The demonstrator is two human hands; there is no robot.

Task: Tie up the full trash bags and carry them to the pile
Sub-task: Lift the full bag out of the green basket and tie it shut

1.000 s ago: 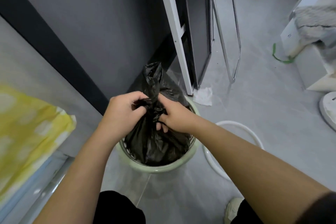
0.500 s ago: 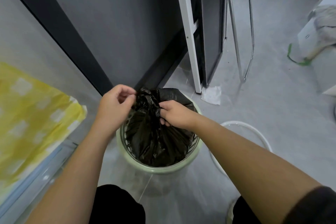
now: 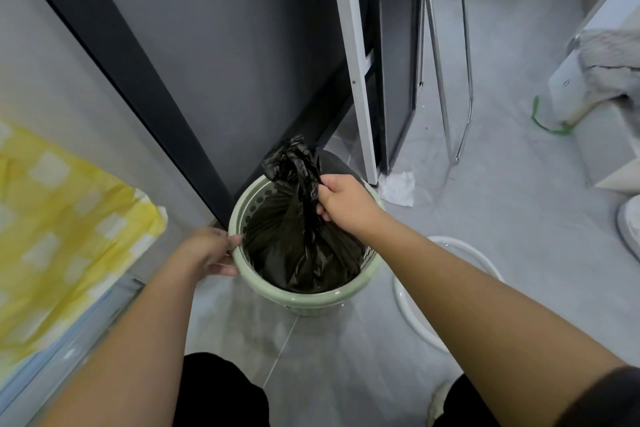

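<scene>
Floor (image 3: 502, 218) grey, glossy — trash bag (image 3: 294, 253) in bin (image 3: 304, 302) beside dark wall (image 3: 207, 45).

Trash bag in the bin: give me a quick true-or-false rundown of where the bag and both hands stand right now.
1. The right hand grips the black trash bag by its gathered neck. True.
2. The left hand also holds the bag. False: it grips the rim of the green bin.
3. The bag is fully out of the bin. False: its body sits inside the bin.
4. A crumpled white tissue lies on the floor beyond the bin. True.
</scene>
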